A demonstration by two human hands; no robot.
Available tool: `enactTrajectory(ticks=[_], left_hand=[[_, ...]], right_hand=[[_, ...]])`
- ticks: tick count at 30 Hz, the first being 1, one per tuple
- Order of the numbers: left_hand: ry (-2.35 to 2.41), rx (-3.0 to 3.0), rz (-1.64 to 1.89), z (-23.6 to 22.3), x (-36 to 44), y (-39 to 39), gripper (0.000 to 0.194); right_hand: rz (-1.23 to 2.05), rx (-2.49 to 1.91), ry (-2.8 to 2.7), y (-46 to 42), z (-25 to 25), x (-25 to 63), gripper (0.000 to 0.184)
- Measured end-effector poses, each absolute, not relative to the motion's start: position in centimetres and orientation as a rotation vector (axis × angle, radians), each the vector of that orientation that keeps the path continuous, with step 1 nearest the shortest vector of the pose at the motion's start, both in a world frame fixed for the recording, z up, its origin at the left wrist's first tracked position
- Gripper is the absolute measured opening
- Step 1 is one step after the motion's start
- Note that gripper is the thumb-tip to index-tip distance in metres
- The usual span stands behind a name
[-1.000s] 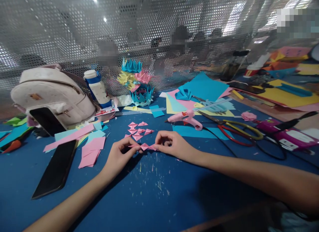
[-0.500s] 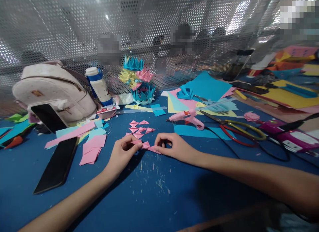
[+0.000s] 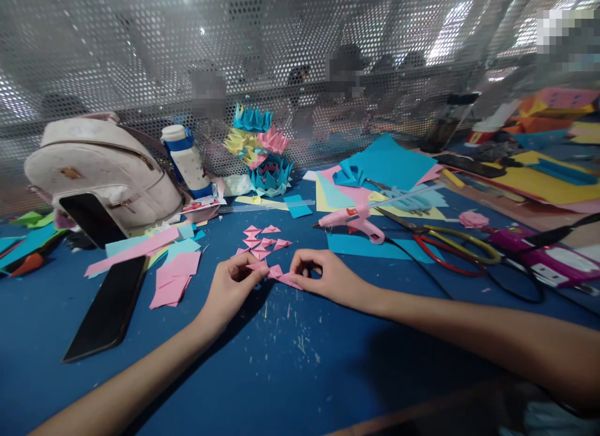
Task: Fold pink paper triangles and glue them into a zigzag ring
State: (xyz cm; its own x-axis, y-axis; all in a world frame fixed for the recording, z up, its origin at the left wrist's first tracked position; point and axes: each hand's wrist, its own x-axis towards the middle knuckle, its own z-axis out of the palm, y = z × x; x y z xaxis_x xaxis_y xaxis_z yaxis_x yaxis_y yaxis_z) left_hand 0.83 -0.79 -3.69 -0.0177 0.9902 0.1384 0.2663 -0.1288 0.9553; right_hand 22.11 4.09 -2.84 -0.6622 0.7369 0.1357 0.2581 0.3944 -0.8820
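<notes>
Between my two hands is a strip of folded pink paper pieces (image 3: 275, 272), held low over the blue table. My left hand (image 3: 233, 281) pinches its left end between thumb and fingers. At the right end, my right hand (image 3: 323, 272) is closed in a pinch too, its fingertips on the pink paper. Just beyond lie several small folded pink paper triangles (image 3: 267, 243) in a loose cluster. A pink glue gun (image 3: 354, 221) rests behind my right hand, a clear glue stick poking from its back. Left of my left hand is a pile of pink paper squares (image 3: 174, 280).
A black phone (image 3: 107, 308) lies at left, near a pale backpack (image 3: 98, 167) and a bottle (image 3: 184, 161). Folded paper flowers (image 3: 262, 148) stand at the perforated metal panel (image 3: 290, 49). At right are scissors (image 3: 457, 248), a purple device (image 3: 546, 255), cords and coloured sheets (image 3: 389, 161).
</notes>
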Motion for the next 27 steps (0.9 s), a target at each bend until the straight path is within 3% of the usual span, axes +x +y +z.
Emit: enactTrajectory(ticks=[17,27], left_hand=[[1.312,1.589,1.103,-3.57,0.72,-1.19,0.028],[1.350,1.697,0.948,-3.62,1.14,-1.45,0.017]], right_hand=[[1.227,-0.840,-2.193,4.31,-3.17,22.35,0.022],[1.146,-0.808,-2.265,4.26,-3.05,22.36,0.013]])
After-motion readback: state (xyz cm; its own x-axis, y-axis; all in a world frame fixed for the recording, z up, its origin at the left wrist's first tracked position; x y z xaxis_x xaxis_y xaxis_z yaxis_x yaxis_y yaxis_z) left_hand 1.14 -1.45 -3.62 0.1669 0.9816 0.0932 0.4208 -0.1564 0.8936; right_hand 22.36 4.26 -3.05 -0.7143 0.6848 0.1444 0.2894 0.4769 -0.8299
